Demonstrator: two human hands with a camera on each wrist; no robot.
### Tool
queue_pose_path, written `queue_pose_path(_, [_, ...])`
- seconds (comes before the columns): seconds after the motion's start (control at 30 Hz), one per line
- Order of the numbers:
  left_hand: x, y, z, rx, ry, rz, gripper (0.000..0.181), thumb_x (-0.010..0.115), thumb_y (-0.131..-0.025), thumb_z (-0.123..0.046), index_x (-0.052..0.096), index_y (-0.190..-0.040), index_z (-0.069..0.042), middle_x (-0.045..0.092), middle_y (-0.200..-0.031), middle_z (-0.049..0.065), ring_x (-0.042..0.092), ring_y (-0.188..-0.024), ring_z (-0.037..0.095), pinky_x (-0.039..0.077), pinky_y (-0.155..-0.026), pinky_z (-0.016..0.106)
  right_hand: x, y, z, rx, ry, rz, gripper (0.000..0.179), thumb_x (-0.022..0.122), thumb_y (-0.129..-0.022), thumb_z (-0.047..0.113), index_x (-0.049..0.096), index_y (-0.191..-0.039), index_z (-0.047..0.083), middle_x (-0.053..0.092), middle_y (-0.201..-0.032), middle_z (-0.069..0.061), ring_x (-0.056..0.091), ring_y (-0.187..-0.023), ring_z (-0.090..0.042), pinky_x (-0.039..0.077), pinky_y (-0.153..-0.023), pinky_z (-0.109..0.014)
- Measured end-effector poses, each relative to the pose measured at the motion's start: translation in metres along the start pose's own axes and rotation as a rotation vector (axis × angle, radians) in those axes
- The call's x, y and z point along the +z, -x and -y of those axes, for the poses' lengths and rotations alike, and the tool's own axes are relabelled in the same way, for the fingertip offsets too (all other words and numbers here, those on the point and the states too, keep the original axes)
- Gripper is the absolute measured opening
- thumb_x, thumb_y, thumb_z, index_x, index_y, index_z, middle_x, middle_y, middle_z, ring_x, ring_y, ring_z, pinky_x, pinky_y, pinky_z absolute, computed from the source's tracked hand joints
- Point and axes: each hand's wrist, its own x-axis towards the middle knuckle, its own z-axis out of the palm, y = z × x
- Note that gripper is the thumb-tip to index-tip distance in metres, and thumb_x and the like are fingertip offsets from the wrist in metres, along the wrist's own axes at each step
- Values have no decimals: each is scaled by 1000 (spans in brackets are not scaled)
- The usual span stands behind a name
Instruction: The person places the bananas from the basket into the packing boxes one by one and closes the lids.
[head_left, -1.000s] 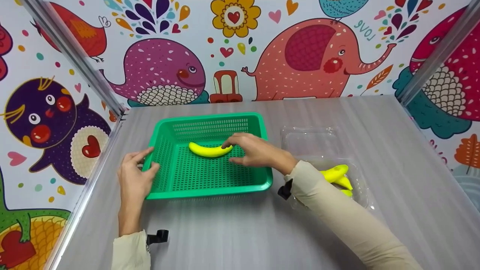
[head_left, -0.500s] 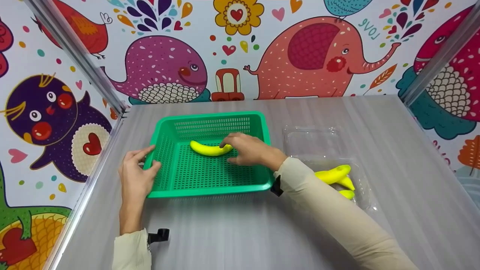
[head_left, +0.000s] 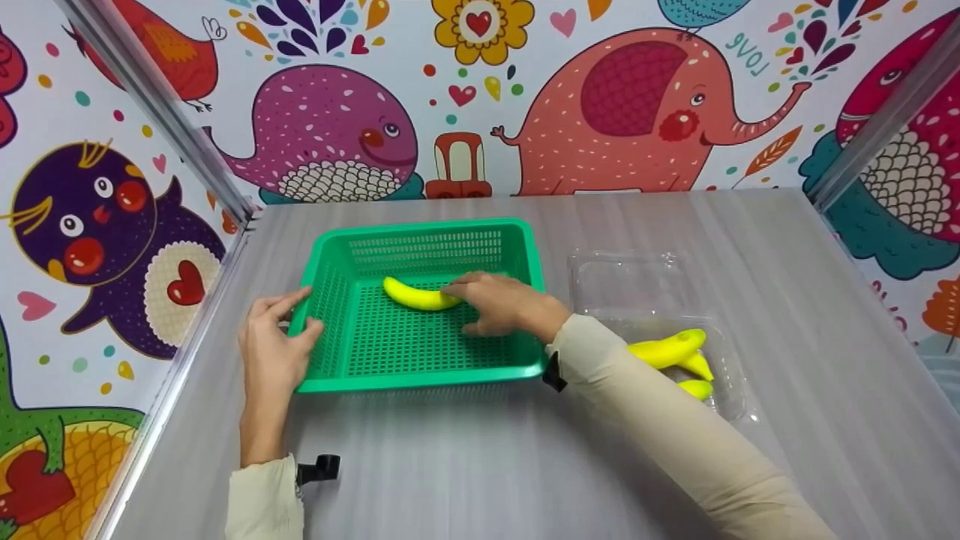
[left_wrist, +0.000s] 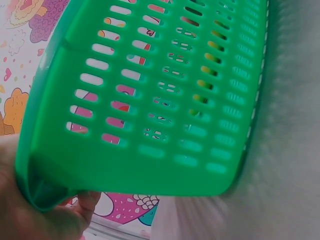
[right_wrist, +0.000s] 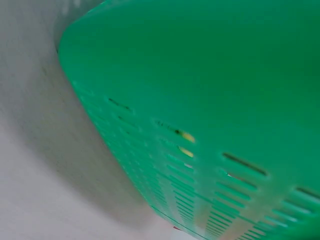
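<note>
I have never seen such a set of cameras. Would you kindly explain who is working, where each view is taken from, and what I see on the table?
There is no machine here: a person works bare-handed. The wide view comes from a camera worn on the head, looking forward and down; the two close, mostly green views come from the wrist cameras. On the table stand a green basket and, to its right, an opened clear plastic box with yellow bananas in it. The left hand holds the basket's left rim. The right hand reaches inside, its fingers over one end of another banana, its thumb apart from it.
</note>
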Motion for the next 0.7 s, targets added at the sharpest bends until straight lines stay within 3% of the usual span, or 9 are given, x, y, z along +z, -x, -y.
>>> queue_pose_path(0.1, [0, 0, 0, 2, -1, -3, 45, 72, -95, -1, 74, -139, -9, 64, -129, 18, 63, -110, 31, 47, -89, 34, 1, 0, 0, -2, 10, -32, 64, 79, -101, 23, 56, -159, 14, 58, -155, -10, 58, -135, -29, 50, -118, -48])
queue_pose_path(0.23, [0, -1, 0, 5, 2, -4, 45, 72, -96, -1, 74, -139, -9, 64, -128, 18, 63, -110, 30, 46, -88, 32, 1, 2, 0, -1, 36, -56, 49, 77, -101, 17, 66, -149, 12, 63, -139, -11, 61, -114, -27, 57, -105, -46])
queue_pose_path(0.43, [1, 1, 1, 11, 6, -11, 44, 72, -95, -1, 75, -139, -8, 65, -129, 18, 63, -109, 30, 46, -89, 33, 0, 2, 1, 9, 34, -45, 38, 73, -103, 12, 71, -141, 11, 70, -139, -10, 65, -116, -26, 58, -107, -46])
queue_pose_path(0.7, [1, 1, 2, 21, 3, -23, 44, 72, -95, 0, 75, -138, -8, 66, -128, 18, 64, -107, 31, 46, -88, 34, 1, 1, 1, 14, 24, -24, 36, 69, -105, 11, 70, -141, 9, 74, -136, -10, 69, -113, -25, 60, -105, -45])
